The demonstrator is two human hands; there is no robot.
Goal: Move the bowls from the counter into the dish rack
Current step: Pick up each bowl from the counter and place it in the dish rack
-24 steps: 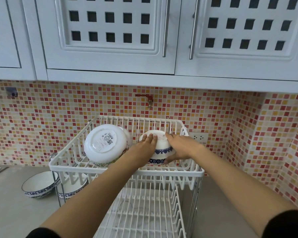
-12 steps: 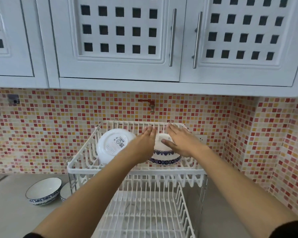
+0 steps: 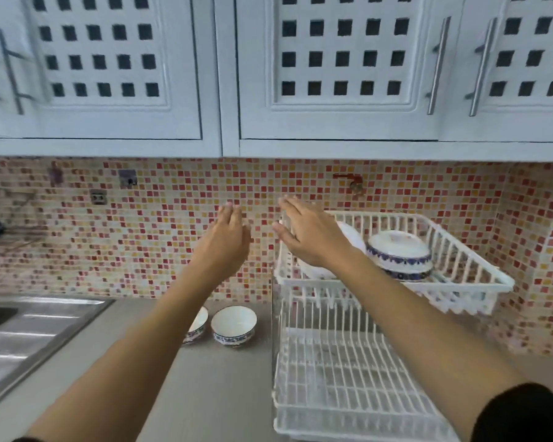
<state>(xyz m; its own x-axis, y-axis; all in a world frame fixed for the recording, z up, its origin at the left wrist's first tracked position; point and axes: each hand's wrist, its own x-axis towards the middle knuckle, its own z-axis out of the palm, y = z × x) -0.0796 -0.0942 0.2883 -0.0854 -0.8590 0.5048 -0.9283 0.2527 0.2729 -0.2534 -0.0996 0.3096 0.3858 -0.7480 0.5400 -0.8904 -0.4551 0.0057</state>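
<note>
A white two-tier dish rack (image 3: 473,275) stands on the counter at the right. Its upper tier holds an upside-down white bowl with a blue band (image 3: 399,253) and a plain white bowl (image 3: 351,237) partly hidden behind my right hand. Two blue-patterned bowls stand upright on the counter left of the rack: one in full view (image 3: 233,325), the other (image 3: 197,325) half hidden by my left forearm. My left hand (image 3: 227,240) hangs in the air left of the rack, fingers apart, empty. My right hand (image 3: 307,234) hovers at the rack's left edge, also empty.
A steel sink and drainboard (image 3: 29,333) fill the left of the grey counter (image 3: 211,393). The rack's lower tier (image 3: 342,378) holds nothing I can see. White cabinets (image 3: 332,74) hang overhead above a mosaic tile wall.
Both hands have let go of the blue-banded bowl, which stays in the upper tier, and have drawn back to the left. My view has swung left, bringing the sink in.
</note>
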